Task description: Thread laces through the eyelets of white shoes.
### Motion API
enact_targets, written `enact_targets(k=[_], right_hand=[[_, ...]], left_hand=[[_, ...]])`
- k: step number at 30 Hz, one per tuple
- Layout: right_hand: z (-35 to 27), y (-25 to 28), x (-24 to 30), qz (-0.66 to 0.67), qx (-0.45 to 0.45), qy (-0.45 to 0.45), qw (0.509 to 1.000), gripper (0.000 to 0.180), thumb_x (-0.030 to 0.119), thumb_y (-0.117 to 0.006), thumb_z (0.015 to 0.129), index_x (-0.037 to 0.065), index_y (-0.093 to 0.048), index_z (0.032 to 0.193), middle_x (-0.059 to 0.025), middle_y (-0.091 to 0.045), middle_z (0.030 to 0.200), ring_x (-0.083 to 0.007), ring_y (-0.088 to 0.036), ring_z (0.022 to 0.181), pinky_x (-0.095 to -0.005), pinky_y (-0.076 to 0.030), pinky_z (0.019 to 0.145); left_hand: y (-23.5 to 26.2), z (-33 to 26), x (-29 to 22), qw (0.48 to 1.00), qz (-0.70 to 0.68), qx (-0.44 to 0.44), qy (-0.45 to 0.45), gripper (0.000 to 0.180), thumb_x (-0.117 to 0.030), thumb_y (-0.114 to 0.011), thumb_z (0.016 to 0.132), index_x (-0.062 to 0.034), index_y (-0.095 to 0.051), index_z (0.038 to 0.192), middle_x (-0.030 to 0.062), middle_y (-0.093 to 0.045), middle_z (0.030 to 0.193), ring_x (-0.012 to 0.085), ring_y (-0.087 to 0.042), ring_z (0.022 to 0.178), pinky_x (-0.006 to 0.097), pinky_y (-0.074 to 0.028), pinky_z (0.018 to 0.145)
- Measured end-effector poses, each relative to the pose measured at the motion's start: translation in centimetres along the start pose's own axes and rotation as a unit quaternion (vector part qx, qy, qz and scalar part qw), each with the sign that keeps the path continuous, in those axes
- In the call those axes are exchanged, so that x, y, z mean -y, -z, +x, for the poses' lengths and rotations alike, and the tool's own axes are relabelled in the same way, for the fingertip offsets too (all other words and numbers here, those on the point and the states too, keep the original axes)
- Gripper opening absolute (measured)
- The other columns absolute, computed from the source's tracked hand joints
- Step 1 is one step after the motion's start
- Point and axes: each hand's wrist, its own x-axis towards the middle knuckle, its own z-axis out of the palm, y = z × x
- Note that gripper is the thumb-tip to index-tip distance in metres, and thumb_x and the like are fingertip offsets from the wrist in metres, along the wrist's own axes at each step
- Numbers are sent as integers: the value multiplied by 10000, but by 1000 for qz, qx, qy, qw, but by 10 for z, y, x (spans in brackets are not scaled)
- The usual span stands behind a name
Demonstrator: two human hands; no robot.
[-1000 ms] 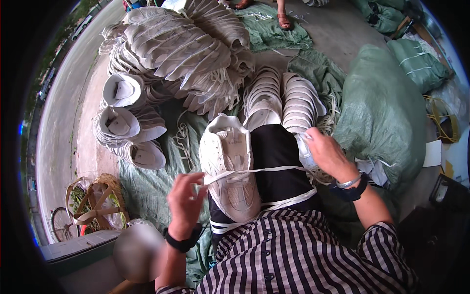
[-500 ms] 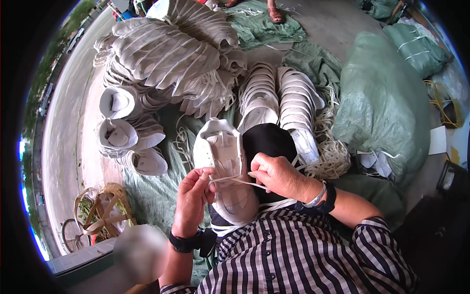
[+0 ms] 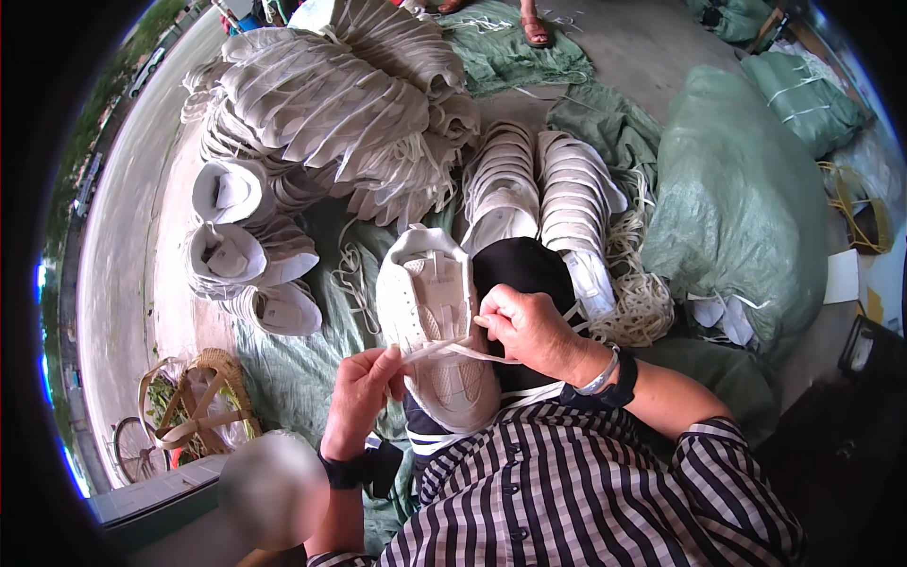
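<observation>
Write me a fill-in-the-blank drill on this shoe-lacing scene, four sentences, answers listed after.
1. Both hands hold a white ____ stretched across the shoe.
2. The shoe rests on the person's ____, over black cloth.
3. The right hand wears a black band and a silver ____ at the wrist.
4. The big sack to the right is ____ in colour.

Missing words: lace; lap; bracelet; green
</observation>
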Motion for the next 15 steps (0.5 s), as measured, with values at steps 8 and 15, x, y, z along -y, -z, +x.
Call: enact_targets(k=[8, 15], right_hand=[[9, 11, 12, -260, 70, 257, 928, 131, 84, -617, 741, 38, -505, 791, -103, -539, 804, -239, -606, 712, -310, -507, 559], [34, 24, 12, -294, 86, 372, 876, 78, 62, -591, 708, 33, -550, 768, -86, -503, 923, -197, -554, 791, -306, -497, 652]], left_hand=[[7, 4, 32, 921, 226, -233, -215, 413, -112, -383, 969, -141, -353, 1379, 57, -668, 872, 142, -611, 728, 288, -476, 688], [-27, 18, 14, 957, -86, -130, -246, 266, -127, -394, 981, -11, -418, 1219, 106, -631, 821, 125, -578, 688, 248, -481, 665]])
